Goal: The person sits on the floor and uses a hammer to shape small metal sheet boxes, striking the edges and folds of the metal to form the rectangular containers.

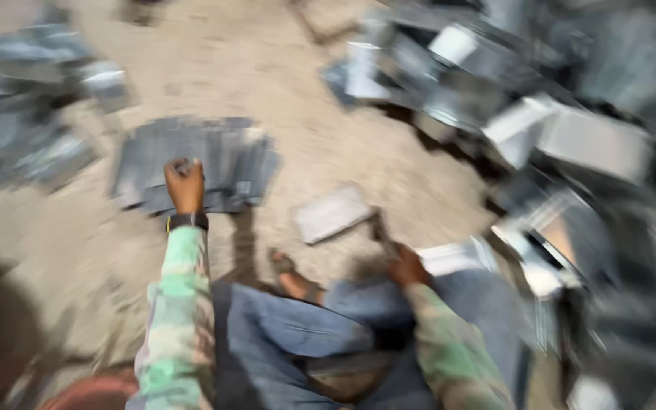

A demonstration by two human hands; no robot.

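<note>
- While the picture is motion-blurred, a flat stack of grey metal sheets shows on the sandy floor; judging by it, some sheets are already sorted and many remain.
- Right of the stack, a big loose heap of shiny metal pieces lies unsorted; a smaller heap lies left of the stack.
- Left hand rests on the stack's near edge, fingers curled shut around something small and dark; what it is I cannot tell.
- Right hand, right of the stack and near the knee, grips a dark tool handle, fingers wrapped closed.
- One single pale sheet lies between stack and tool.
</note>
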